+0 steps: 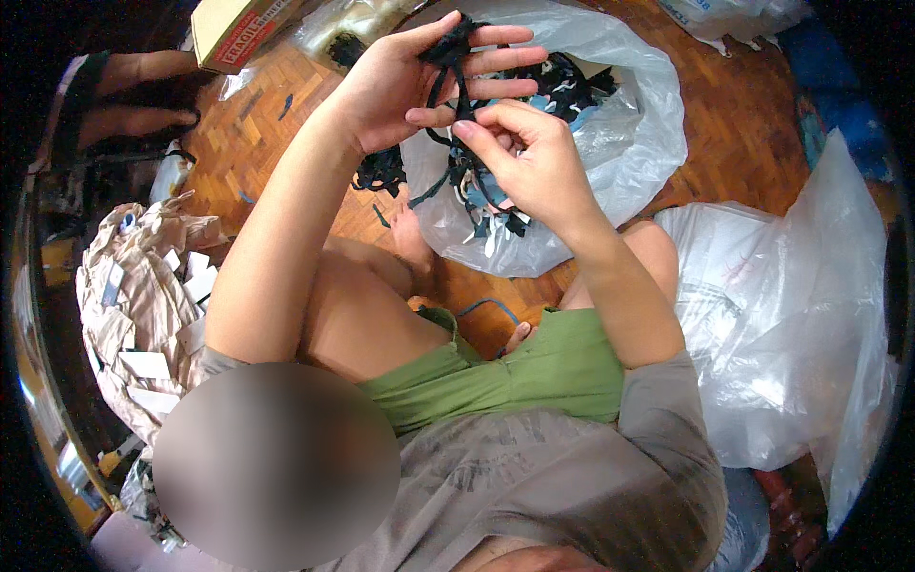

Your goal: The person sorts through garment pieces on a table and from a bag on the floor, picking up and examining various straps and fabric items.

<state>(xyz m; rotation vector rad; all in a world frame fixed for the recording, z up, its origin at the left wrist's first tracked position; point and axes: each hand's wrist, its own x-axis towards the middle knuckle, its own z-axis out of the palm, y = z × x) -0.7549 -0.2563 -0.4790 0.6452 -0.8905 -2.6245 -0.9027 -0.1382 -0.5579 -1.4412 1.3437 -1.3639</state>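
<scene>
My left hand [419,81] is raised over the floor, its fingers closed on the top of a black fabric strip [456,59] that loops down across the palm. My right hand [529,162] sits just below and to the right, pinching the lower part of the same strip between thumb and fingers. Beneath both hands lies an open clear plastic bag [629,124] holding a tangle of black and blue fabric strips [562,91]. More dark strips [381,172] lie on the wooden parquet floor beside the bag.
A large clear plastic bag [782,324] lies at the right. A heap of beige paper with white tags [143,296] sits at the left. A cardboard box [238,29] stands at the top left, beside another person's feet [133,95]. My bare knees and green shorts [515,367] fill the middle.
</scene>
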